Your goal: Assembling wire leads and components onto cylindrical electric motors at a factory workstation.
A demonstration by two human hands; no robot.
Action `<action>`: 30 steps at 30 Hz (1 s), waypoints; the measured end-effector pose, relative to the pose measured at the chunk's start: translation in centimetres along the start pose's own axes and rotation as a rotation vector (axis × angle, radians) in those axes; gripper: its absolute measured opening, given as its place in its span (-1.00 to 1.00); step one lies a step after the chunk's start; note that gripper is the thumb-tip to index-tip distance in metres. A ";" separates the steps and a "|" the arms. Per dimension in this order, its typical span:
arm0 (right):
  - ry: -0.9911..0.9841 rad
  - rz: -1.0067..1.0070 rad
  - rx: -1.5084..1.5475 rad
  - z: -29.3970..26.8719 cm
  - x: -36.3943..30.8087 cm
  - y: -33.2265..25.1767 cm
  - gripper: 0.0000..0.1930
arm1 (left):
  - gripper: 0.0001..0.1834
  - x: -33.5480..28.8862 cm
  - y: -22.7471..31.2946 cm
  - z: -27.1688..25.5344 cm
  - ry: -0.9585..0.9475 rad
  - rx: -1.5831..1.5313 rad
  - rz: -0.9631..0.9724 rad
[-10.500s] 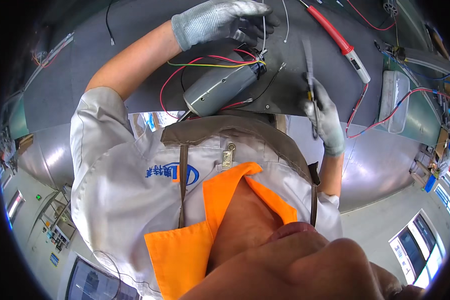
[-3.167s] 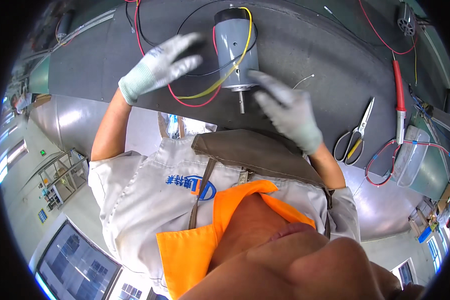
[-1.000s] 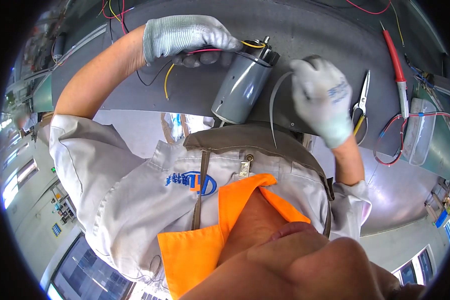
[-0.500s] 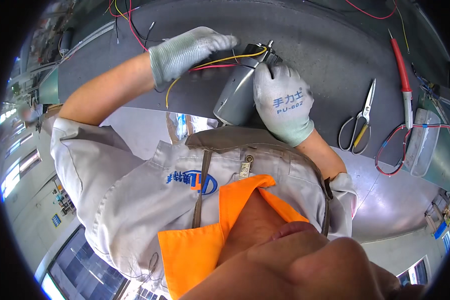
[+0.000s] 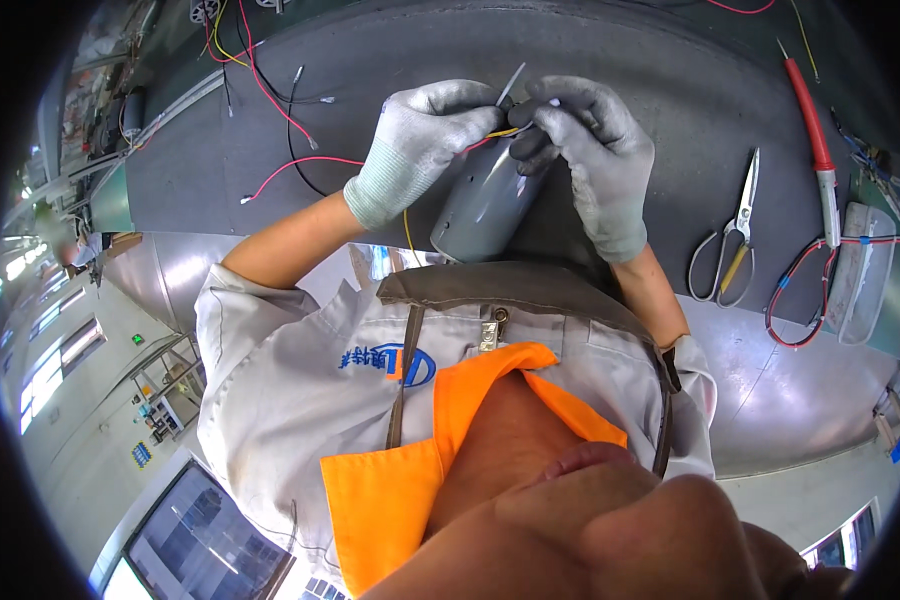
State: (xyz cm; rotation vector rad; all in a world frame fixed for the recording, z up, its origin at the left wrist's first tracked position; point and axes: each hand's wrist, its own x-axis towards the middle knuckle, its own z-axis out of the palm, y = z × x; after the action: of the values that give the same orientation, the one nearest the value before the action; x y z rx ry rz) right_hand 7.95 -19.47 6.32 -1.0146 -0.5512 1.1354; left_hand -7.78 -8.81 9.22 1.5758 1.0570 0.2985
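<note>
A grey cylindrical motor (image 5: 482, 205) lies tilted on the dark bench in front of me, its far end covered by my gloved hands. My left hand (image 5: 425, 140) is closed in a pinch above that end, with a thin pale strip (image 5: 512, 84), possibly a cable tie, standing up from its fingertips. Yellow and red wires (image 5: 500, 135) run beneath those fingers. Facing it, my right hand (image 5: 610, 165) has its fingers bent together over the motor's end. A tiny white bit shows at its fingertips, too small to name.
Scissors (image 5: 738, 235) and a red-handled pointed tool (image 5: 808, 115) with a looped cable lie to the right, beside a pale shallow tray (image 5: 863, 275). Loose red and black wires (image 5: 275, 95) spread over the bench at the left. The bench's near edge runs just before my apron.
My left hand has moved right to the motor's far end and now pinches the pale strip. My right hand has lifted off the motor's side, fingertips now near the left ones.
</note>
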 end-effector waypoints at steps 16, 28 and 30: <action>-0.106 0.127 -0.139 -0.4 2.1 -1.7 -0.52 | -0.73 0.2 0.4 0.4 -0.011 0.117 0.146; -0.226 0.250 -0.423 -1.3 3.5 -3.2 -0.72 | -0.70 0.6 0.5 0.8 -0.086 -0.073 0.085; -0.197 -0.111 -0.664 -1.6 3.3 -1.7 -0.76 | -0.69 0.5 0.5 0.9 -0.093 -0.028 0.100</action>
State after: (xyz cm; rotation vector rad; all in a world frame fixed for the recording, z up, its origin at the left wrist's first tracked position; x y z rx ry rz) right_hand 11.21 -17.15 6.72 -1.4195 -1.1775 0.9729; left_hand -6.66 -8.98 9.20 1.6045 0.9007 0.3033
